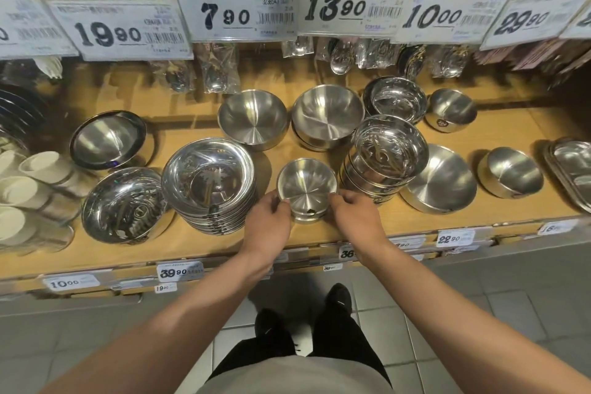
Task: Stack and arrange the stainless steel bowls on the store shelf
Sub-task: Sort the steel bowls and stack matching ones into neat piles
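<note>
We can read the hanging price cards [243,6] up top: 19.90, 7.90, 13.90, 10.00, 29.90. The shelf-edge tags [180,271] show 10.00, 39.90, 19.90 and 22.90. The Chinese print on them is too blurry for us.

The divided tray [572,169] runs off the right edge, the dark plates [19,112] off the left, and the small price-tag print [275,3] blurs.
</note>
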A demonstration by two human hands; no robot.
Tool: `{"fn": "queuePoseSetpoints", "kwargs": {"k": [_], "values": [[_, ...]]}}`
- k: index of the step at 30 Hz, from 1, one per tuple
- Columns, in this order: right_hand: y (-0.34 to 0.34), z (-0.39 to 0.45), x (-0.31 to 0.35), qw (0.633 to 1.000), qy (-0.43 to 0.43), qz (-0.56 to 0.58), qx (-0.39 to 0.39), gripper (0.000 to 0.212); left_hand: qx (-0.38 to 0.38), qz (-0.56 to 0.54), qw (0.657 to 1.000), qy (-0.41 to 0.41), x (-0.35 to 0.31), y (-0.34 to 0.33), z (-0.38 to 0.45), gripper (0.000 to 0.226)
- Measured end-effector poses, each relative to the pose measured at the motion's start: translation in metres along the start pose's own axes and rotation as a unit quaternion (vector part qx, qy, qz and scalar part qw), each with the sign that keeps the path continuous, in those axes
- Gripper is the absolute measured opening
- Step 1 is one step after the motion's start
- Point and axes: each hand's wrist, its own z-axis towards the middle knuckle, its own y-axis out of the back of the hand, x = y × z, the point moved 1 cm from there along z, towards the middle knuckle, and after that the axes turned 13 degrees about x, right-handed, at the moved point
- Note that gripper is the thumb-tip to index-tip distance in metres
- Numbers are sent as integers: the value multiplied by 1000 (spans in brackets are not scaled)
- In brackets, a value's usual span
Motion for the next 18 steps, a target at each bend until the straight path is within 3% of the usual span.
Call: {"fn": "queuePoseSetpoints", "kwargs": {"k": [4, 9, 18], "values": [[-1, 1, -4, 1000, -12, 27, -1, 19, -21, -20, 999, 19, 0, -1, 1, 13], [3, -2, -7, 1000, -4, 1, 5, 18, -18, -44, 999, 18, 2, 1, -1, 18], [4, -3, -8, 997, 35, -70, -9, 15, -34, 0, 999, 14, 4, 4, 2, 15]]}}
